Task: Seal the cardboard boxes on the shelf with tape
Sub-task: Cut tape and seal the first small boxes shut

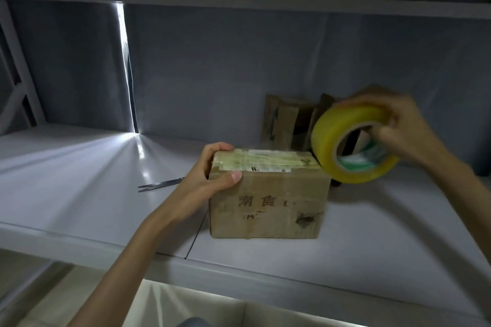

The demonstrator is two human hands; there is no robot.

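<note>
A small cardboard box (276, 207) with printed characters stands on the grey shelf (79, 188), its top covered with strips of clear tape. My left hand (210, 172) grips the box's upper left corner, thumb on the front face and fingers over the top. My right hand (398, 125) holds a large yellowish tape roll (350, 143) just above the box's right top edge, fingers through the core. A second cardboard box (287, 122) with open flaps stands behind, partly hidden by the roll.
Scissors (159, 184) lie on the shelf left of the box, partly behind my left wrist. A grey curtain (239, 66) backs the shelf, with a bright slit (125, 61) at left. Another shelf (239, 0) hangs overhead. A seam (196, 233) splits the shelf boards.
</note>
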